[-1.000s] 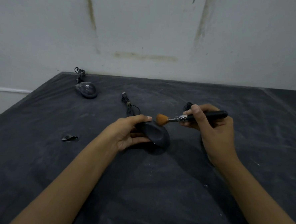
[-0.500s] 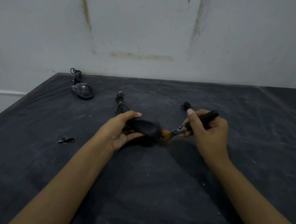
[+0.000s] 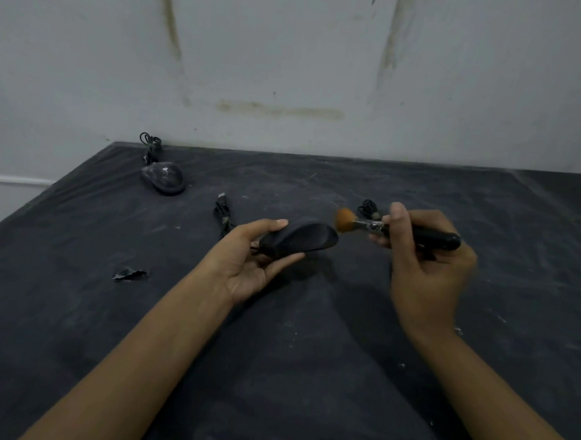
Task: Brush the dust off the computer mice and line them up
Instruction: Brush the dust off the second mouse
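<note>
Since the frame half a second earlier, the brush (image 3: 431,236) had swung up from the low front of the held mouse (image 3: 298,239) to its upper right end, handle now nearly level.

Left hand (image 3: 245,271): palm up, thumb over the top and fingers curled beneath, holding the black mouse clear of the table. Right hand (image 3: 428,272): fingers and thumb pinched around the black brush handle near the metal ferrule. Orange bristles (image 3: 344,219) sat at the mouse's far right tip; actual contact could not be told.

Nearby: a bundled cable with a plug (image 3: 223,215) lay just behind the left hand; a small cable coil (image 3: 367,207) lay just behind the bristles. A second mouse (image 3: 164,178) rested well apart at the far left, its cable (image 3: 150,146) bunched at the back edge. A crumpled scrap (image 3: 129,274) lay left of the left forearm.

The right half and the near centre of the table showed only bare cover. Surface: dark dusty cloth (image 3: 307,374), streaked pale. Behind: stained white wall (image 3: 291,67).
</note>
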